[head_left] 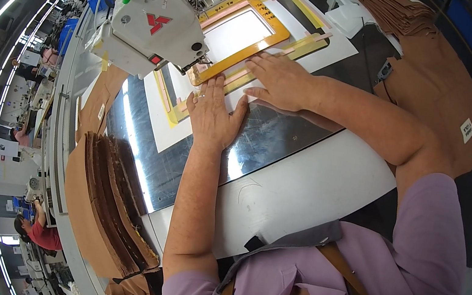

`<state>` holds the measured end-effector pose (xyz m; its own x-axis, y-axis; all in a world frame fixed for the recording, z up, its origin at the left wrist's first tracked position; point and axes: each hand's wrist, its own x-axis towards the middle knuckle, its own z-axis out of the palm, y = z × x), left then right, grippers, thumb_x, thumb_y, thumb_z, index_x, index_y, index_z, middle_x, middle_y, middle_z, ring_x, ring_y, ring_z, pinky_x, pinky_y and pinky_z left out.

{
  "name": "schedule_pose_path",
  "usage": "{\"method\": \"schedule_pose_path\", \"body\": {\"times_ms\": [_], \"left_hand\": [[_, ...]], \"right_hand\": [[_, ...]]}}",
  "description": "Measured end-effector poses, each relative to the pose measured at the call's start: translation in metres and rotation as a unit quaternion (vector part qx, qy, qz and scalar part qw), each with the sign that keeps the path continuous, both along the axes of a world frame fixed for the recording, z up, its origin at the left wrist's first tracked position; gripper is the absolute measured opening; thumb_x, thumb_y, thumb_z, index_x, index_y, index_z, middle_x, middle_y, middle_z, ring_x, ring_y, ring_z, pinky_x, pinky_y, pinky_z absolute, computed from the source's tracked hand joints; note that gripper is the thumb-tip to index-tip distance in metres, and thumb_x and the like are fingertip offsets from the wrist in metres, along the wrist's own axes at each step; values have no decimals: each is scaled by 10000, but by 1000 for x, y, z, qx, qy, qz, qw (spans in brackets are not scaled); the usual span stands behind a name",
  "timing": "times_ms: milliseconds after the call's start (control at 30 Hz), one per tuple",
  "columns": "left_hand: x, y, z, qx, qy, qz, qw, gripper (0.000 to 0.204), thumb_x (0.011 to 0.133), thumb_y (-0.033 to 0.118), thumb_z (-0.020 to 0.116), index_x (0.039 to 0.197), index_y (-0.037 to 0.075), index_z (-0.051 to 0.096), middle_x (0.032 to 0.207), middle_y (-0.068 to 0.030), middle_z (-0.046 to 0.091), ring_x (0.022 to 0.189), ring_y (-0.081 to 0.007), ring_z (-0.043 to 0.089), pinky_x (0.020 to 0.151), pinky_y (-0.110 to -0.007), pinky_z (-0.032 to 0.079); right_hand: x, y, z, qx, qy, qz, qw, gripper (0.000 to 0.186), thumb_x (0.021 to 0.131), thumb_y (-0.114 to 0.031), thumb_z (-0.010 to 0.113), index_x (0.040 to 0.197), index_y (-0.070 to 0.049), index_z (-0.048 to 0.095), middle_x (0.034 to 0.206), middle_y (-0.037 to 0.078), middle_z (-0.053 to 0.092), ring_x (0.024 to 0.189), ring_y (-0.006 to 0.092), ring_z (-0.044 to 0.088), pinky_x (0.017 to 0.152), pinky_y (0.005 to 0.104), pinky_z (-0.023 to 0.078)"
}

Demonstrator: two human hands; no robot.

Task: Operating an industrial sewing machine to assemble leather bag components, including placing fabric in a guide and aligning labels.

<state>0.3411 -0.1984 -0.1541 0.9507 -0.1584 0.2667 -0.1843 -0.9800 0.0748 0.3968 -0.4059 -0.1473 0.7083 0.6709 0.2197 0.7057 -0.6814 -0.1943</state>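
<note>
My left hand (214, 116) lies flat with its fingers stretched out, fingertips at the near corner of an amber frame-shaped template (243, 45). Farther right, my right hand (280, 81) is also spread flat, its fingertips against the template's near edge. Under both hands is a white sheet (168, 135) with yellow and pink strips (301, 47) along a larger frame. The needle area of a white sewing machine (156, 27) is just beyond my left fingertips, over the template's corner. Neither hand grips anything. What lies under my palms is hidden.
A shiny metal plate (268, 137) covers the work table (292, 184). Brown fabric pieces are stacked (109, 208) at the left; more brown pieces (441, 100) hang at the right, with a folded pile (393, 12) behind. Another person (43, 234) sits far left.
</note>
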Motion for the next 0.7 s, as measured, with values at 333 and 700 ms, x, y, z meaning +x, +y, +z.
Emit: {"method": "schedule_pose_path", "body": {"times_ms": [333,700], "left_hand": [[2,-1,1,11,10,3,1000,780,979,596,474,1566,88,395,1557,-180,462,1463,-329,402,1205,-567,221],[2,1,1,0,5,-8,1000,781,962,570,508,1529,39,434,1512,-187,495,1427,-340,432,1178,-585,245]], "right_hand": [[34,-37,-9,-39,-22,-8,999,656,1073,-498,386,1482,4,493,1482,193,513,1451,340,376,1230,457,263],[12,-42,-9,34,-49,-45,997,532,1025,-352,548,1420,6,548,1434,205,570,1388,362,483,1208,445,336]]}}
